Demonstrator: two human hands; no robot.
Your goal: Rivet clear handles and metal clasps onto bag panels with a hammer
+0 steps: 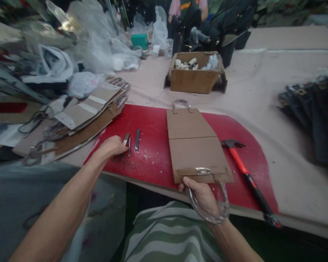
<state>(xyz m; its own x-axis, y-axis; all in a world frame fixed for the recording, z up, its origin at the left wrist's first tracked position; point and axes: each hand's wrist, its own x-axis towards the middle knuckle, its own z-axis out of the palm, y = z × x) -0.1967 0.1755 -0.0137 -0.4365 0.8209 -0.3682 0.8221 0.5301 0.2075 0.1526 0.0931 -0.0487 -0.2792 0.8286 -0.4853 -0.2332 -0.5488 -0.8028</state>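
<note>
Head view: the left arm enters from the lower left corner and stretches up and inward, its left hand [113, 146] palm down left of centre, fingers bunched at a slim metal tool [126, 139]; whether they grip it or only touch it, I cannot tell. Coming from the lower right, the right hand [202, 193] is closed in a pinch on the near edge of a brown bag panel [194, 149], thumb on top and the other fingers mostly hidden. The panel lies flat just right of centre, its long axis running up the frame and leaning slightly left at the far end, where a plastic-wrapped loop handle [182, 103] points away; its metal clasp [202, 171] is at the near end, and a second wrapped handle [225, 198] droops over the right wrist. Beneath is a red mat [153, 118] flecked with pale bits, on a pale-covered table [257, 83]. Two more metal tools [137, 140] lie beside the left hand, and a hammer [242, 165] slants at right, head towards the panel. Similar brown pieces [91, 107] are stacked at left, an open cardboard box [194, 80] sits at upper centre, clear plastic bags [98, 40] crowd the upper left, dark garments [317, 112] fill the right edge, and another person [186, 9] is partly visible at the top.
</note>
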